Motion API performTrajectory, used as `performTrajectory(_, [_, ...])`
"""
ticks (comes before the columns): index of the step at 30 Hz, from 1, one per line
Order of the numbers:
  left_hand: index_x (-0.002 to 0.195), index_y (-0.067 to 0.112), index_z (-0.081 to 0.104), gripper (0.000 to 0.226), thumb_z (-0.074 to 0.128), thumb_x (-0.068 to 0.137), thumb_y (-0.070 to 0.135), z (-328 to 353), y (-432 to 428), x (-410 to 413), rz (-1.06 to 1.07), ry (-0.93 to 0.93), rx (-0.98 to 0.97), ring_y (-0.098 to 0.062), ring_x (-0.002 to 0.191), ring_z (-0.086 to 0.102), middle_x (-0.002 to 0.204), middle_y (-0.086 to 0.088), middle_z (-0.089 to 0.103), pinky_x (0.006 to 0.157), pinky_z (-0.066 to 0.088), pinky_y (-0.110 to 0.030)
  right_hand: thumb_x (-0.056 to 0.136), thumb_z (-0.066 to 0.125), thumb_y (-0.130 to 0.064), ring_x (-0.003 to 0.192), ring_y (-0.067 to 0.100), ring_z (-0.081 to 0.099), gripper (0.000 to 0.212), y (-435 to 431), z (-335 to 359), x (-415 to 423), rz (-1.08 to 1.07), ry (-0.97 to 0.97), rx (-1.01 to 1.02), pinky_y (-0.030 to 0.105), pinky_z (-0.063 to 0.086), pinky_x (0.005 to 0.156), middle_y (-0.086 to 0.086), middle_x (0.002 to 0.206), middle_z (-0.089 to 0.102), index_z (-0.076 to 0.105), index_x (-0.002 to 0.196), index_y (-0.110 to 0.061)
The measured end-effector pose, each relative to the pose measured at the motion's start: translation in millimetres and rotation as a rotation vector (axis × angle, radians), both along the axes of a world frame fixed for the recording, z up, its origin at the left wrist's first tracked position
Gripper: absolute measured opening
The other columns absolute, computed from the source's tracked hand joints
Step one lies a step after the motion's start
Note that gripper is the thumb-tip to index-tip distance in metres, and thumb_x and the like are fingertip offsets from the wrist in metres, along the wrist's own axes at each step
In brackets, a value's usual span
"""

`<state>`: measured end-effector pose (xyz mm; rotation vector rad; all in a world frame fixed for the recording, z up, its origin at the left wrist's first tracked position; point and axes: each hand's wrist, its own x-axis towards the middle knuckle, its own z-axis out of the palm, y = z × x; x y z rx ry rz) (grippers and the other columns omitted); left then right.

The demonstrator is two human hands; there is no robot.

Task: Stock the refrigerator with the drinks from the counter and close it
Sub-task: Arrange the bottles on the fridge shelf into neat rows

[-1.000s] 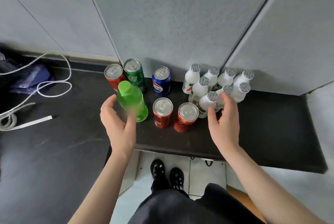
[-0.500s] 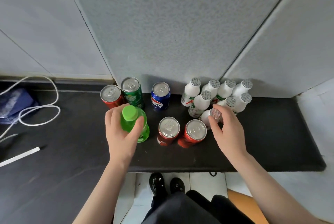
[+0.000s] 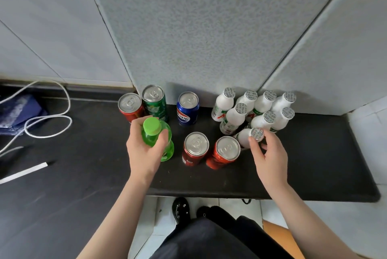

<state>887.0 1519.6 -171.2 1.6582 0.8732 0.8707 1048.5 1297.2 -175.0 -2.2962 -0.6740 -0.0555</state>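
Pickup step, both hands engaged. Left hand [image 3: 144, 152] wrapped round green bottle [image 3: 168, 149], front-left of blue can [image 3: 187, 110], base apparently on tabletop [image 3: 314, 164]. Right hand [image 3: 270, 154] pinches cap of tilted white bottle [image 3: 244, 136], front-right of blue can. Likely next: lift both clear of front red cans [image 3: 195, 147] without knocking them, then carry to refrigerator (not in view).

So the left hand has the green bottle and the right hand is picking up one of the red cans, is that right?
Not quite. In the head view the right hand pinches the foil-capped top of the nearest white bottle, not a red can; the red can beside it is untouched. The left hand does grip the green bottle.
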Motion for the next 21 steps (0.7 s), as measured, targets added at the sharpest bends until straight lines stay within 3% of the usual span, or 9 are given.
performTrajectory(7, [0.094,0.05,0.05,0.025,0.06,0.072,0.047,-0.4,-5.7,1.3,0.052,0.009,-0.003,0.006,0.08,0.059,0.087,0.027,0.063,0.07,0.042,-0.004,0.094,0.051,-0.025,0.094,0.023,0.063,0.033,-14.6,-4.1,-1.1,-0.031,0.064,0.078,0.04,0.054,0.082,0.007,0.104,0.065,0.058,0.116,-0.002])
performTrajectory(12, [0.094,0.033,0.052,0.023,0.057,0.075,0.045,4.7,-16.8,0.3,0.198,-0.009,-0.019,0.008,0.075,0.056,0.081,0.027,0.061,0.066,0.04,-0.002,0.094,0.047,-0.027,0.095,0.025,0.061,0.037,-30.4,3.5,-4.7,-0.1,0.088,0.162,0.039,0.053,0.081,0.007,0.105,0.061,0.055,0.118,0.001])
performTrajectory(17, [0.085,0.051,0.056,0.008,0.054,0.078,0.047,15.2,-35.3,-20.8,0.279,-0.043,-0.074,0.01,0.075,0.054,0.081,0.03,0.06,0.068,0.042,-0.005,0.096,0.049,-0.028,0.094,0.008,0.054,0.032,-39.0,23.6,1.4,-0.053,0.117,0.246,0.022,0.047,0.08,-0.002,0.103,0.054,0.052,0.118,-0.006])
performTrajectory(19, [0.084,0.051,0.057,0.008,0.055,0.077,0.048,21.0,-46.6,-29.9,0.281,-0.05,-0.096,0.007,0.077,0.055,0.082,0.028,0.061,0.07,0.043,-0.007,0.093,0.044,-0.036,0.09,0.003,0.051,0.038,-36.4,35.3,2.5,0.003,0.088,0.308,0.009,0.043,0.077,-0.005,0.1,0.053,0.053,0.116,-0.006])
performTrajectory(21, [0.085,0.045,0.059,0.008,0.056,0.077,0.047,28.0,-58.2,-37.1,0.302,-0.082,-0.13,0.006,0.075,0.056,0.081,0.025,0.061,0.068,0.044,-0.007,0.093,0.041,-0.035,0.086,0.002,0.051,0.032,-30.8,46.7,1.3,0.085,0.06,0.392,0.009,0.043,0.076,-0.014,0.099,0.053,0.051,0.114,-0.014])
